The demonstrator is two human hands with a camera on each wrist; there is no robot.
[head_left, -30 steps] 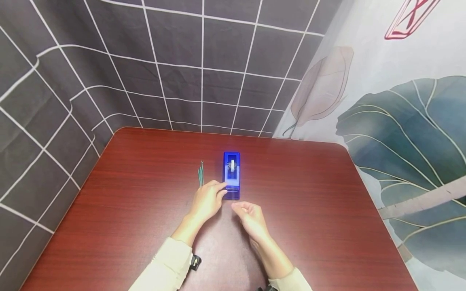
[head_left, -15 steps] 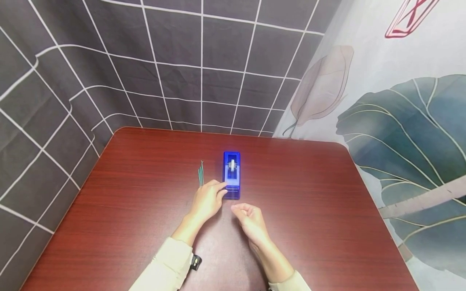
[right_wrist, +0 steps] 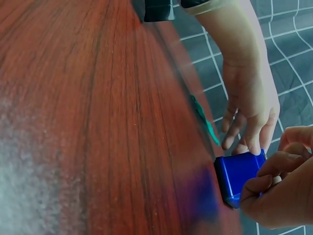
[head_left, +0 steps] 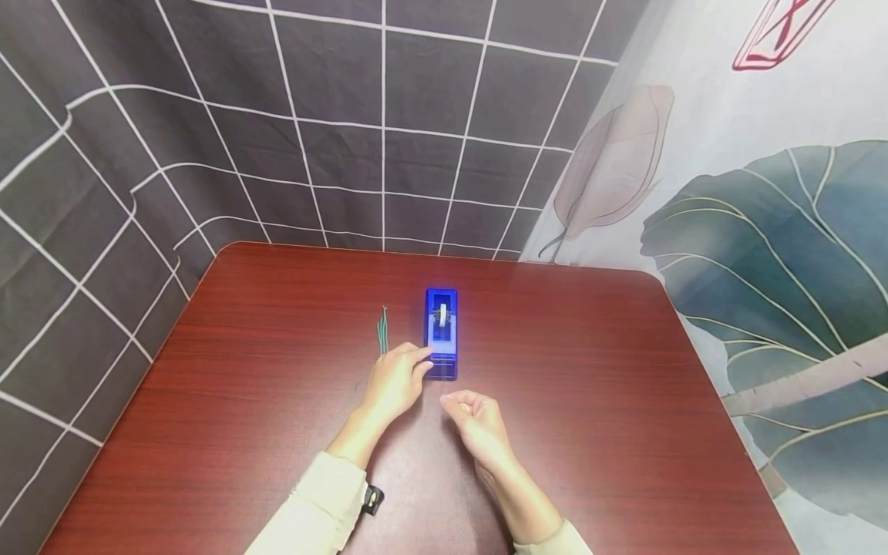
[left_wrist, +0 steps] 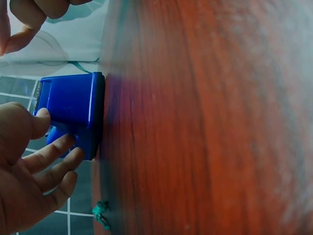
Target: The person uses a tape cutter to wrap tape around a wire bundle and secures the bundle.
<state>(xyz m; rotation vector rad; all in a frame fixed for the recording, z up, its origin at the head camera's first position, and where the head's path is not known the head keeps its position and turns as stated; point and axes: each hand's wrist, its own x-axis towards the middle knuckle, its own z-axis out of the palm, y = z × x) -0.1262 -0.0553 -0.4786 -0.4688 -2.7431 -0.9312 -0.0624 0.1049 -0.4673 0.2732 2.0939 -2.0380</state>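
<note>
A blue tape dispenser (head_left: 442,335) with a roll of tape (head_left: 442,316) inside stands upright on the table, its cutter end toward me. My left hand (head_left: 395,381) holds it by the left side near that end, thumb and fingers against the plastic (left_wrist: 71,100). Just in front of the cutter, my right hand (head_left: 480,424) has thumb and forefinger pinched together, with the other fingers curled. The strip of clear tape between its fingertips and the dispenser barely shows.
Thin green ties (head_left: 383,331) lie left of the dispenser, just beyond the left hand. The reddish-brown table (head_left: 590,370) ends at a grey checked curtain (head_left: 333,154) behind and a leaf-patterned white curtain (head_left: 694,116) on the right.
My right hand has drawn back slightly toward me, away from the dispenser's cutter end. My left hand and the dispenser have stayed in place.
</note>
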